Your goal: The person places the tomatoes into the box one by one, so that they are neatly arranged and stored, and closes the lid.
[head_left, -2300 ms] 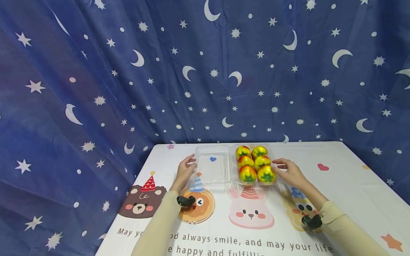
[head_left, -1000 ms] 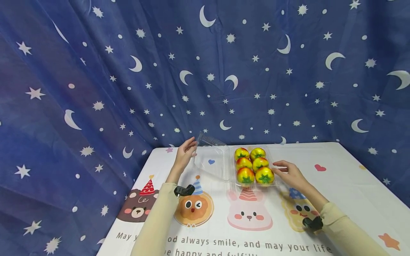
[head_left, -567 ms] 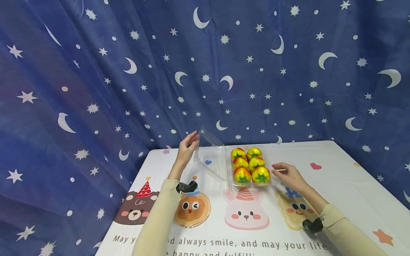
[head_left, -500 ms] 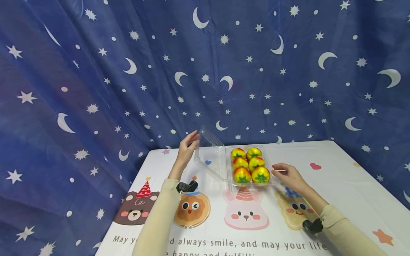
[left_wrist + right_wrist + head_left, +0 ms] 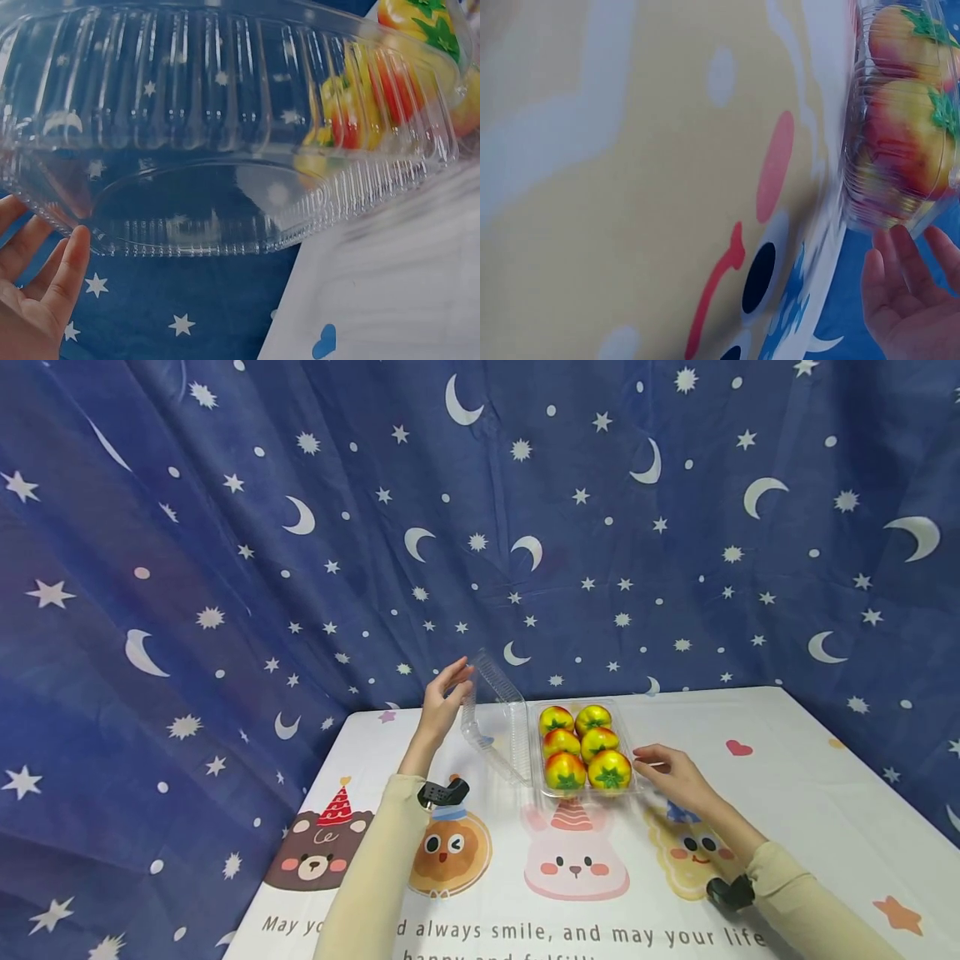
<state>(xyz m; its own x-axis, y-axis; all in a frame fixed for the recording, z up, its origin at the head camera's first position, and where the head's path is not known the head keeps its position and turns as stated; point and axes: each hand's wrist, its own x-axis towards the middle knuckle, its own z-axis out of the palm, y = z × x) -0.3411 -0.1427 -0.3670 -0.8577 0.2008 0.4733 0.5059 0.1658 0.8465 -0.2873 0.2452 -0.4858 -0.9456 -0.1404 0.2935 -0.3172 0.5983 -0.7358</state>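
Note:
A clear hinged plastic container [image 5: 572, 795] stands on the table with several glossy yellow-red fruits in its base. They look like persimmons [image 5: 609, 769] with green leafy tops. Its transparent lid [image 5: 498, 718] is tilted up on the left side, raised off the cloth. My left hand [image 5: 441, 700] is at the lid's outer edge; the left wrist view shows nearly straight fingers [image 5: 71, 266] touching the rim near a corner. My right hand [image 5: 677, 774] hovers by the base's right side, and in the right wrist view its loosely bent fingers [image 5: 911, 262] reach the container's end.
The white tablecloth [image 5: 813, 827] carries printed cartoon animals, hearts and lettering. A dark blue curtain [image 5: 420, 510] with moons and stars hangs behind the table and along its left. Small black devices [image 5: 442, 792] sit on both wrists.
The lid, flat on the table at first, has swung up toward the fruit side as my left hand rose with it. My right hand has stayed beside the base.

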